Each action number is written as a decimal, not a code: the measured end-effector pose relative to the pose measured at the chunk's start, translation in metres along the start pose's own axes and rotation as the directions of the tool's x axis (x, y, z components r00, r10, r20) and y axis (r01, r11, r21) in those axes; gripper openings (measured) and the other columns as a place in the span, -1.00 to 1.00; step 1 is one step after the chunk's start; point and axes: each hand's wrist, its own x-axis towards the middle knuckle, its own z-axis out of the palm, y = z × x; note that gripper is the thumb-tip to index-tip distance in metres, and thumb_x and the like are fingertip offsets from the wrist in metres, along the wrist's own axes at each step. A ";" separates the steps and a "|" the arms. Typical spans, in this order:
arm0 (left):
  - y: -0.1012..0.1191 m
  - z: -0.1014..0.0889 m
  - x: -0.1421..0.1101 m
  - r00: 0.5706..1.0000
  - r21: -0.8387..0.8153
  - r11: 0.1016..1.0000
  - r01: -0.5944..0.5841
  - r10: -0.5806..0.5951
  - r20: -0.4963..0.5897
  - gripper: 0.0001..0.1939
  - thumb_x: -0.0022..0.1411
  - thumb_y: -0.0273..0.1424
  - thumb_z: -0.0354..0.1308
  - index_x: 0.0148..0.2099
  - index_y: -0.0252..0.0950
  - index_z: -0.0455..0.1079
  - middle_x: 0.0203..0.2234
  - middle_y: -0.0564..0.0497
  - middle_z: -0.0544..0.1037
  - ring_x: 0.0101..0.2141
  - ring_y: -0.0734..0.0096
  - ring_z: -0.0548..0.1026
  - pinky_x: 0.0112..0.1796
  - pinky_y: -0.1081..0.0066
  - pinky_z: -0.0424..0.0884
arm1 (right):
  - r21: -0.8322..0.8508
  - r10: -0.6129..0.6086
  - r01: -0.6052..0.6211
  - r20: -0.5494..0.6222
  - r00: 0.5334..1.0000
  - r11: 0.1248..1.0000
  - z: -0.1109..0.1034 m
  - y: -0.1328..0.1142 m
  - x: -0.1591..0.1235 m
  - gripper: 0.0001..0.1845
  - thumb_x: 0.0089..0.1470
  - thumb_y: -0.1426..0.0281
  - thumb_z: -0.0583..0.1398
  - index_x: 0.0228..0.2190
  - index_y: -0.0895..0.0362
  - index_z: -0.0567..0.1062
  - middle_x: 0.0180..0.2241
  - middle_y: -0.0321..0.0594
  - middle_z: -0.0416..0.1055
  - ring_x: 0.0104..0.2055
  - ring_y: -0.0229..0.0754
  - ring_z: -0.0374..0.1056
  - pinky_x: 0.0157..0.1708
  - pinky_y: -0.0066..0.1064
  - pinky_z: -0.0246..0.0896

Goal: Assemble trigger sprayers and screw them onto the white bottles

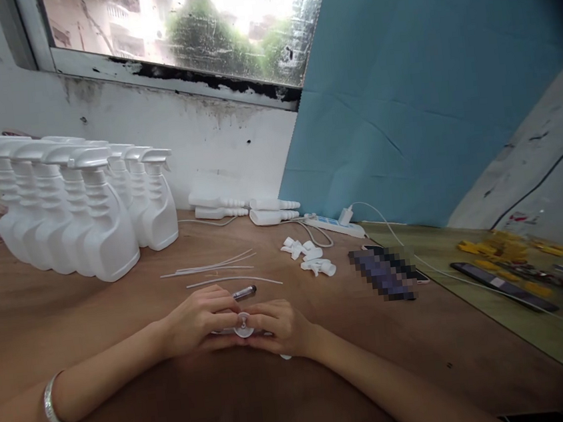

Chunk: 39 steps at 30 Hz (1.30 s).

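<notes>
White plastic showed between the fingertips: a small disc-shaped piece with a raised nub, thin and round-rimmed, in front of the middle of the table's near edge. The left hand, with a bright, textured silver bracelet on its wrist, had its fingertips pinched on the piece from one side; the right hand was clamped on it from the other, fingers bent. Just beyond the left fingers lay a shiny, pen-like cylinder with a dark end.

The table was brown and smooth. Farther toward its far edge I saw slender, faintly curved white tubes, and, nearer the right edge, angular white spray heads in a loose heap. Glossy spray bottles stood upright in close rows toward the far left corner, their necks ribbed, their shoulders rounded. More white bottles lay on their sides along the far edge, and a flat power strip sat by the far right corner, before a creased blue sheet.
</notes>
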 end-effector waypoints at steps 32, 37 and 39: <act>-0.015 0.015 -0.006 0.990 -0.109 0.991 0.079 -0.091 -0.105 -0.86 0.18 -0.33 0.05 -0.30 -0.27 0.37 -0.48 0.02 0.35 -0.46 0.50 0.29 -0.38 0.50 0.16 | 0.247 0.232 -0.243 0.075 0.970 0.938 -0.002 -0.003 0.007 -0.85 0.02 0.32 0.13 -0.48 0.15 0.39 -0.50 -0.26 0.40 -0.47 -0.34 0.32 -0.47 -0.55 0.20; -0.014 0.013 -0.006 0.992 -0.092 0.991 0.096 -0.102 -0.068 -0.86 0.20 -0.33 0.03 -0.30 -0.28 0.33 -0.45 0.01 0.36 -0.44 0.48 0.30 -0.37 0.50 0.16 | 0.193 0.225 -0.233 0.061 0.972 0.953 0.000 -0.003 0.004 -0.88 0.01 0.34 0.15 -0.45 0.15 0.36 -0.51 -0.27 0.40 -0.51 -0.34 0.31 -0.50 -0.55 0.20; -0.014 0.012 -0.006 0.991 -0.104 0.988 0.117 -0.123 -0.054 -0.86 0.20 -0.33 0.03 -0.29 -0.30 0.29 -0.43 0.01 0.37 -0.42 0.47 0.31 -0.37 0.50 0.16 | 0.181 0.259 -0.261 0.035 0.965 0.948 0.003 -0.002 0.001 -0.82 -0.03 0.30 0.17 -0.37 0.14 0.33 -0.50 -0.29 0.39 -0.53 -0.35 0.31 -0.51 -0.55 0.22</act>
